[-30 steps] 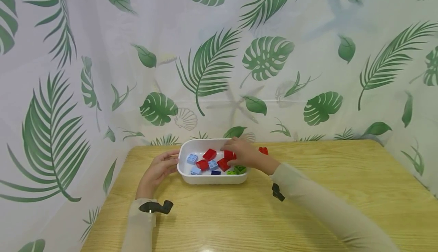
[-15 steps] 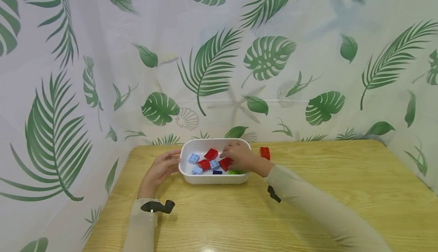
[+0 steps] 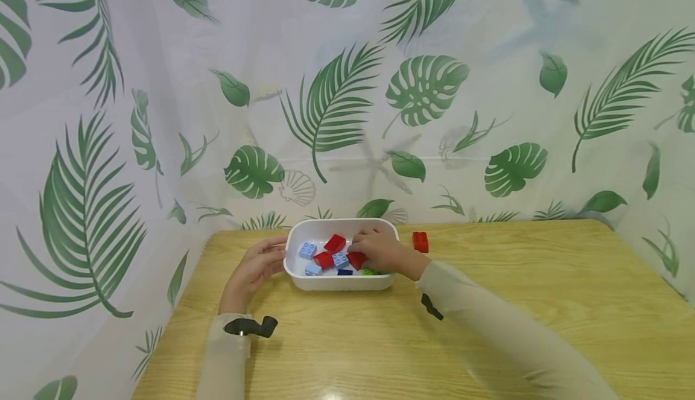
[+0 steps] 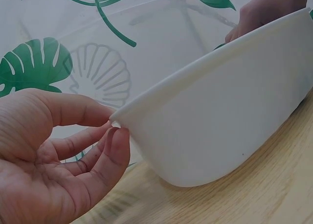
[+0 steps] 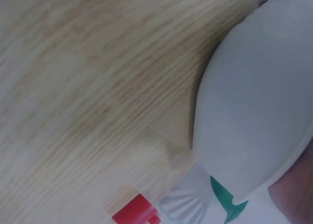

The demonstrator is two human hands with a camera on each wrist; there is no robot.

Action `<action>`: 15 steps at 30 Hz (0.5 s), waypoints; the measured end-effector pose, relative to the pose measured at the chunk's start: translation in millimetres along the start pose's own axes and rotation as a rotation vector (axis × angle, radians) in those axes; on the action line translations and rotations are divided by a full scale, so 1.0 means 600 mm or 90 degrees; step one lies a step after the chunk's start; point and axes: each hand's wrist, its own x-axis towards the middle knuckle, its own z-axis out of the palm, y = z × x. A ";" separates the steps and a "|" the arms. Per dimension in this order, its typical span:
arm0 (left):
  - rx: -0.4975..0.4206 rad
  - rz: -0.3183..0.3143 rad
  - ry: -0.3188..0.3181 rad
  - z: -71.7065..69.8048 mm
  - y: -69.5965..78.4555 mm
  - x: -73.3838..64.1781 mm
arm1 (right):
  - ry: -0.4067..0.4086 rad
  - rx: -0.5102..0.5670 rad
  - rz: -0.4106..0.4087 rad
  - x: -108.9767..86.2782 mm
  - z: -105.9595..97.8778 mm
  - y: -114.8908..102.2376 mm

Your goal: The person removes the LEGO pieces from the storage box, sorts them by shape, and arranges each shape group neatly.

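Observation:
A white oblong tub (image 3: 336,283) holds several toy building bricks: red bricks (image 3: 335,244), light blue bricks (image 3: 307,250), a dark blue brick (image 3: 344,273) and a green brick (image 3: 370,272). At its left end, my left hand (image 3: 255,273) pinches the rim between thumb and finger, as the left wrist view shows. My right hand (image 3: 380,250) reaches down over the right end, fingers bent in among the bricks, close to a red brick (image 3: 356,260). Its fingertips are largely hidden, and I cannot tell whether they hold a brick.
One red brick (image 3: 420,241) stands on the wooden table (image 3: 488,303), just right of the tub. It also shows in the right wrist view as a red brick (image 5: 137,212) beyond the tub's end. A leaf-patterned sheet (image 3: 347,116) hangs behind the table.
My right hand has dropped deeper into the tub, covering a red brick that showed beneath its fingers. The red brick on the table is now fully uncovered. My left hand stays at the rim.

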 end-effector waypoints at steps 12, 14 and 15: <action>-0.012 -0.002 -0.002 0.001 0.002 -0.002 | -0.017 0.018 0.022 0.006 -0.001 -0.007; -0.010 -0.001 -0.002 0.001 0.002 -0.002 | -0.019 0.020 0.028 0.008 0.001 -0.007; -0.009 -0.001 -0.002 0.001 0.003 -0.002 | -0.018 0.021 0.029 0.008 0.001 -0.008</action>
